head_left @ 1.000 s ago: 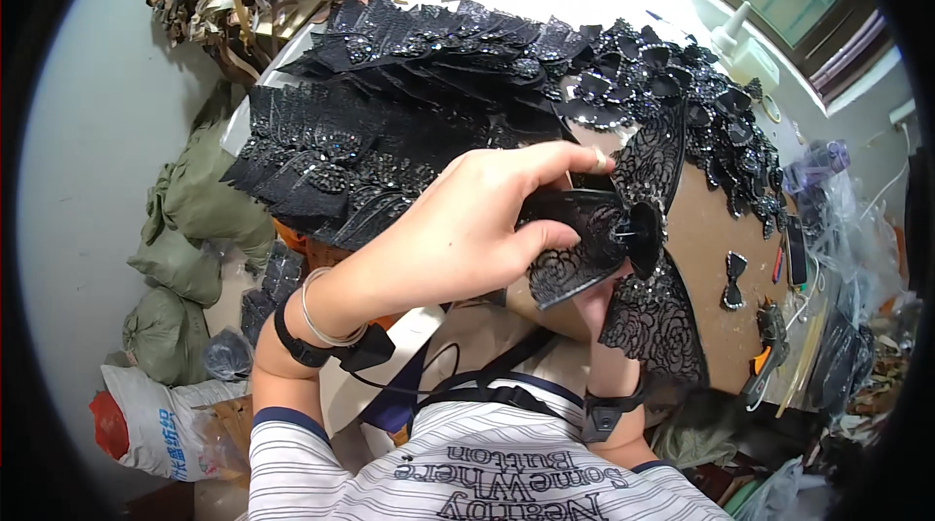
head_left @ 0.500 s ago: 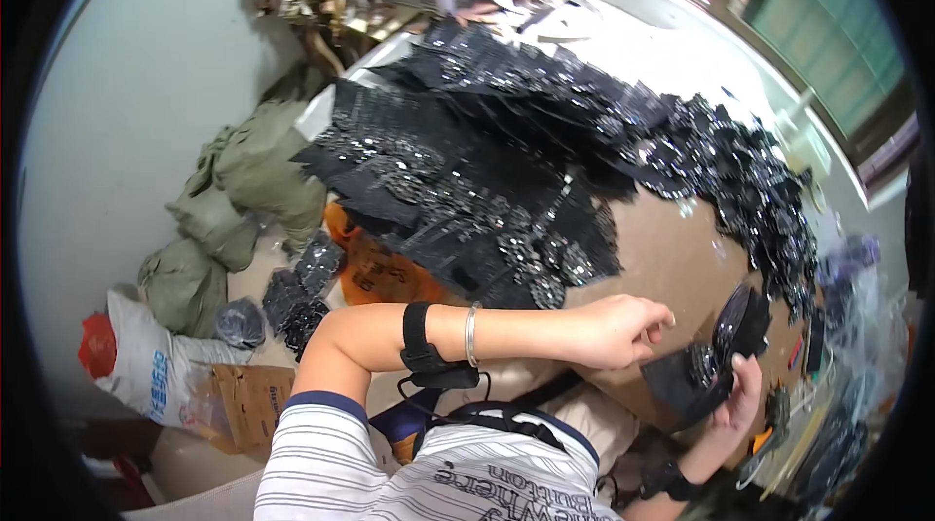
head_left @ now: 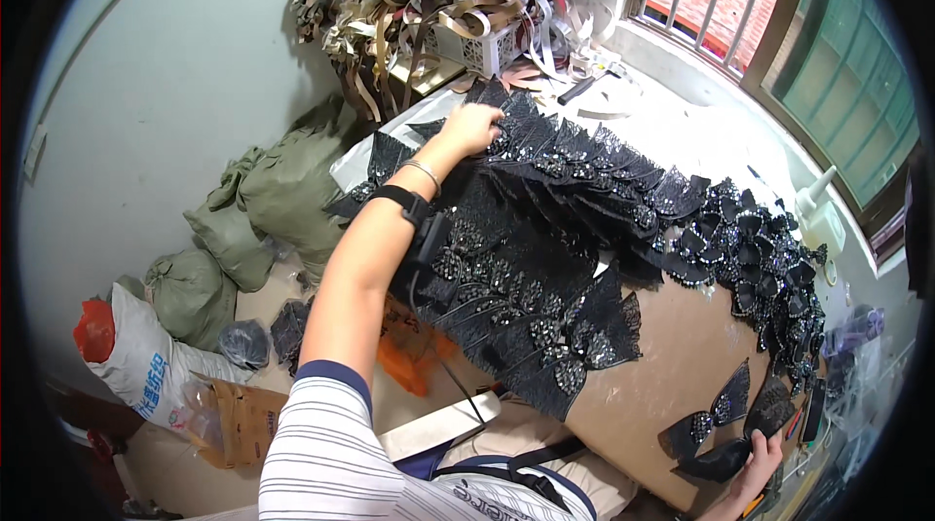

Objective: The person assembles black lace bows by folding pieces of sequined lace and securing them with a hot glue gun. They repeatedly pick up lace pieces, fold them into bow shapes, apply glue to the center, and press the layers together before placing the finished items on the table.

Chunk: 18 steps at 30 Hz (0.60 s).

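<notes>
Black lace appliqués with glittering beads lie in overlapping rows over the table. My left hand (head_left: 472, 129) reaches to the far end of the back row (head_left: 575, 153), fingers curled closed on the edge of a beaded appliqué there; its fingertips are partly hidden. A nearer row of leaf-shaped appliqués (head_left: 506, 302) lies below my left forearm. At the lower right, my right hand (head_left: 760, 467) grips a black bow-shaped appliqué (head_left: 726, 458) by its edge, thumb on top. Beside that hand, another beaded leaf piece (head_left: 729, 394) shows just above the brown tabletop.
A white crate (head_left: 479, 51) heaped with ribbon strips stands at the far left. Green cloth sacks (head_left: 292, 192), a white sack (head_left: 146, 365) and a cardboard box (head_left: 241, 419) sit on the left floor. A white bottle (head_left: 821, 219) stands by the window; plastic bags (head_left: 857, 365) lie at right.
My left hand has swung from near the right hand to the far row of appliqués. My right hand still holds the black piece, now lower in view. The view has shifted.
</notes>
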Each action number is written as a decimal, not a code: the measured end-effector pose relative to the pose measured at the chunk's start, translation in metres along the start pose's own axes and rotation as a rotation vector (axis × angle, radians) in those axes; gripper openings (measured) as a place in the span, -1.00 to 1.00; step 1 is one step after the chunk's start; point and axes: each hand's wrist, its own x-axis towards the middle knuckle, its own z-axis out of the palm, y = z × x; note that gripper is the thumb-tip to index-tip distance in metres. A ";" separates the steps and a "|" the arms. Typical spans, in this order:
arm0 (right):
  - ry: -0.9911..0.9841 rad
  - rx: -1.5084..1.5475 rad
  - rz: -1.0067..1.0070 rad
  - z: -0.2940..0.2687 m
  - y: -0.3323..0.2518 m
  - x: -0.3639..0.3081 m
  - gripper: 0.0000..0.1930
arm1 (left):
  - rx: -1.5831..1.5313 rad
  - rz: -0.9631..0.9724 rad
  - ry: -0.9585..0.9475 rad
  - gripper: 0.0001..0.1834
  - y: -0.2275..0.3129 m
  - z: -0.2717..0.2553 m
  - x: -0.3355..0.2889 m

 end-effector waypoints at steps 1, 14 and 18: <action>0.029 0.000 -0.050 0.000 0.001 0.000 -0.62 | 0.062 -0.004 -0.109 -0.55 0.000 0.009 0.003; -0.087 0.208 -0.026 0.052 -0.033 -0.024 -0.65 | -0.758 -0.340 0.102 -0.55 0.024 -0.109 -0.033; -0.315 0.518 0.113 0.117 -0.078 -0.046 -0.31 | -1.203 -0.208 -0.248 -0.65 0.131 -0.163 -0.069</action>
